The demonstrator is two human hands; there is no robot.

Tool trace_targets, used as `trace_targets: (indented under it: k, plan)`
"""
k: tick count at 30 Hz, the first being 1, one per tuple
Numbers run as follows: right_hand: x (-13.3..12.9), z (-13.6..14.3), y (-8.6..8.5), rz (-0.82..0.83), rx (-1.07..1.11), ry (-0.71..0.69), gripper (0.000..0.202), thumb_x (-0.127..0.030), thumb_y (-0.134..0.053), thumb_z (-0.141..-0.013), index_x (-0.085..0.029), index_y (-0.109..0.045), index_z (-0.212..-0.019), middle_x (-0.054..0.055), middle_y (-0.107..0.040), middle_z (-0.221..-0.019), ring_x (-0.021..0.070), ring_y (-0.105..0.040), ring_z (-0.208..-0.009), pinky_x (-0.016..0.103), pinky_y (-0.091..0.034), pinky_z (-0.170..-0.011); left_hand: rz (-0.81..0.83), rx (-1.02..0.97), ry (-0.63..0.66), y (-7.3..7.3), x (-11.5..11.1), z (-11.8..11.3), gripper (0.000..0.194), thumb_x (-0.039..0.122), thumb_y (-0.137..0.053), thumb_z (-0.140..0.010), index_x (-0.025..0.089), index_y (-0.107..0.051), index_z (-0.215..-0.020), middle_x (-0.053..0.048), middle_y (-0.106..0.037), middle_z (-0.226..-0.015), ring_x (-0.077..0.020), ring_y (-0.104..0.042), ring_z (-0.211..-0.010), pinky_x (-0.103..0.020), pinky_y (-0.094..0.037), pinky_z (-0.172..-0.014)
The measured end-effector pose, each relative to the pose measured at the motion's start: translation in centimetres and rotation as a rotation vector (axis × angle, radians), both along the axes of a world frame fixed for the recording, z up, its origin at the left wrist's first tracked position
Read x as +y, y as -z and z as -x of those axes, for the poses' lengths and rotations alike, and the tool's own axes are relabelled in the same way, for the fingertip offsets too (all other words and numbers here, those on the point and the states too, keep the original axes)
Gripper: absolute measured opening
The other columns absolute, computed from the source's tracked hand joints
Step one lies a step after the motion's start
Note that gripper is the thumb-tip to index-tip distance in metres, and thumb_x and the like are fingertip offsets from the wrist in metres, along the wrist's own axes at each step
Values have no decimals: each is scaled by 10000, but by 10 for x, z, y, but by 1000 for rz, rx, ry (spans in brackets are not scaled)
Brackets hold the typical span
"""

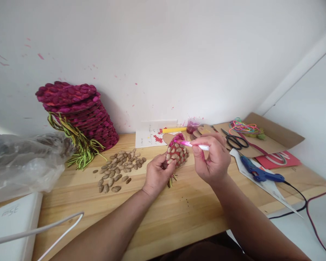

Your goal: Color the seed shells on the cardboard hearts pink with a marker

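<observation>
Left grip (158, 172) snug round seed-studded piece (178, 155), right grip (214, 159) round brush (188, 144) — piece's lower-left edge hidden.

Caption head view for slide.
Left grip holds a nut-studded piece as right grip holds a magenta-stained brush against it.

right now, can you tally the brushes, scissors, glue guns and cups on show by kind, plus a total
Brush: 1, in the right hand
Scissors: 1 pair
Glue gun: 1
Cup: 1
Total: 4
</observation>
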State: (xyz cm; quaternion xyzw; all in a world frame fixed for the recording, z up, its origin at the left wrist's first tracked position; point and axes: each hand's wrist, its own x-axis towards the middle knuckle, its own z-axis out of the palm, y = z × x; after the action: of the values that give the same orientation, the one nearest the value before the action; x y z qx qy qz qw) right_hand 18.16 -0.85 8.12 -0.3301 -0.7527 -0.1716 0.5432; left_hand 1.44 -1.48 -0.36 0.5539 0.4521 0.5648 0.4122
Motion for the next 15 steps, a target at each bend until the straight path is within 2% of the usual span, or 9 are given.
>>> trace_targets:
  k: [3, 8, 13, 15]
  plan:
    - [1, 0, 1, -1, 22, 3, 95, -166, -643, -935, -234, -667, -997, 23, -723, -851, 221, -657, -876, 417, -467, -847, 16, -26, 10, -2, -1, 0, 243, 368, -738, -823, 201, -624, -688, 25, -569, -568, -123, -517, -490, -226, -414, -469]
    - [2, 1, 1, 53, 98, -94, 103, -175, -625, -948, -240, -669, -1015, 32, -720, -878, 219, -664, -889, 409, -492, -818, 57, -85, 31, -3, -2, -1, 244, 400, -774, -808, 202, -661, -722, 24, -591, -589, -115, -522, -471, -225, -441, -453]
    - [3, 0, 2, 73, 153, -64, 81, -184, -621, -959, -232, -667, -1005, 38, -726, -903, 208, -653, -868, 417, -484, -828, 92, -148, 62, -3, -2, -1, 261, 418, -802, -797, 197, -673, -747, 28, -600, -595, -110, -537, -447, -226, -464, -442]
    - [4, 0, 3, 83, 182, -103, 86, -185, -621, -958, -231, -670, -1010, 40, -719, -910, 208, -651, -873, 410, -490, -818, 89, -156, 74, -3, -2, -1, 261, 412, -805, -801, 196, -668, -748, 29, -601, -589, -111, -546, -452, -223, -463, -447]
